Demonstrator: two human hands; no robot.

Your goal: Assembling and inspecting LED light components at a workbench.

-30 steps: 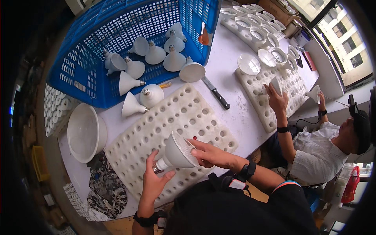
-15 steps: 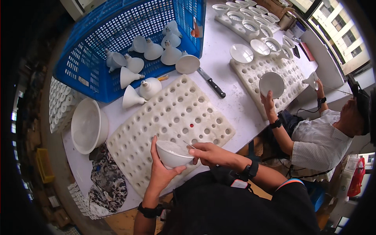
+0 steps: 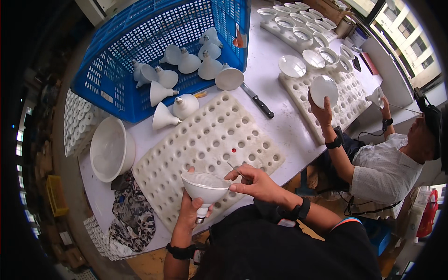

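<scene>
My left hand (image 3: 187, 212) is wrapped round the neck of a white reflector bulb (image 3: 206, 192). The bulb's wide ribbed face points up and its metal screw base points down. Pinched in my right hand (image 3: 256, 184) is a thin metal tool (image 3: 234, 168), its tip standing up and away from the bulb; its exact kind does not show. The right fingers are at the bulb's right rim. Both hands are over the near edge of a white foam board (image 3: 196, 140) with rows of round holes. A small red spot (image 3: 234, 150) shows on the board.
A blue plastic crate (image 3: 100, 86), lying open toward me, holds several white bulbs. Beside the board are a black-handled knife (image 3: 262, 106), a white basin (image 3: 128, 151) and a camouflage cloth (image 3: 135, 217). At right, a co-worker (image 3: 382, 163) holds white lamp parts over another holed board (image 3: 298, 105).
My left hand has turned the bulb more upright, exposing its screw base. My right hand has shifted slightly right, and the tool's tip has risen. The co-worker's round piece has tilted.
</scene>
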